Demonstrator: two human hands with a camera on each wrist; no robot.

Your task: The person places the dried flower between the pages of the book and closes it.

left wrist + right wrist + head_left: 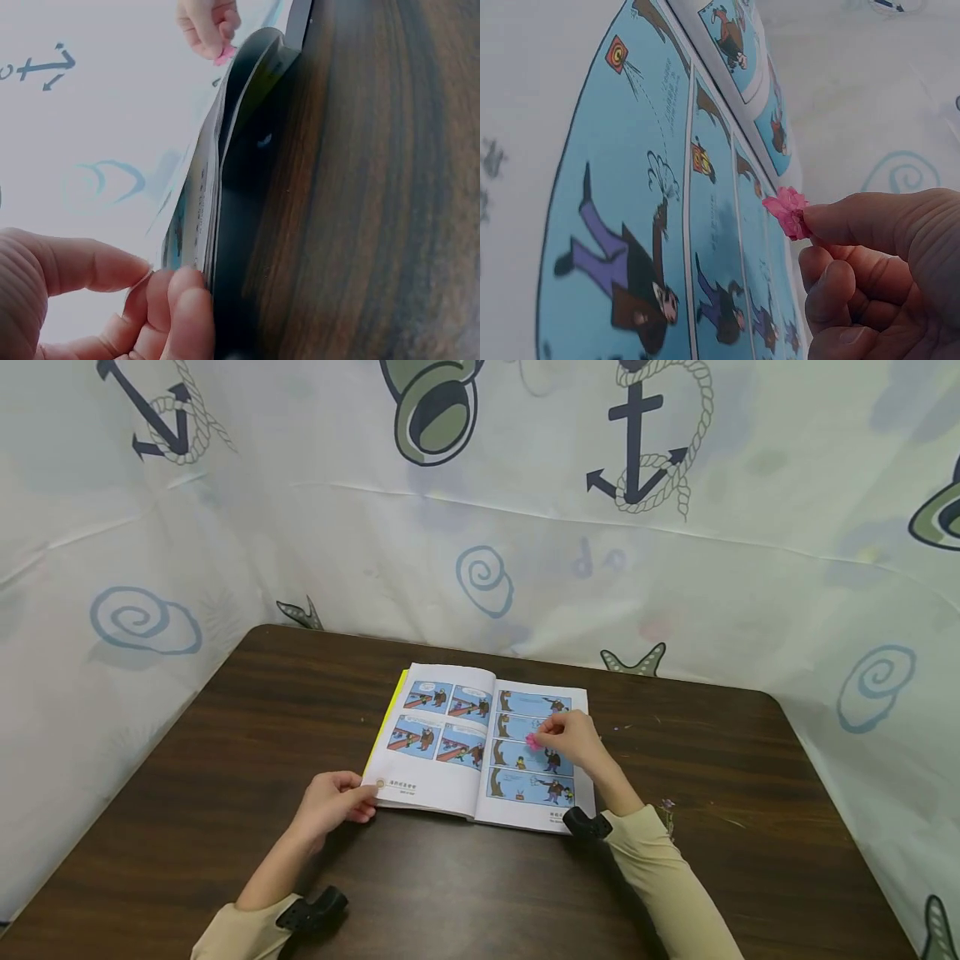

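Note:
An open comic book point(442, 782) lies on the brown table, with coloured panels on both pages. At its lower left corner my left hand point(327, 807) pinches the page edge between thumb and fingers; the left wrist view shows several pages there, bowed apart towards the far end. Over the right page, my right hand point(576, 743) holds a small pink flower point(787, 213) between thumb and forefinger. The other fingers of that hand are curled beneath, as the right wrist view shows. Whether the flower touches the paper I cannot tell.
A small sprig with purple flowers point(667, 808) lies on the table point(300, 693) beside the right sleeve. Tiny bits are scattered right of the book. Behind the table hangs a pale curtain point(360, 552) with anchors and shells. Each forearm wears a black wrist device point(313, 910).

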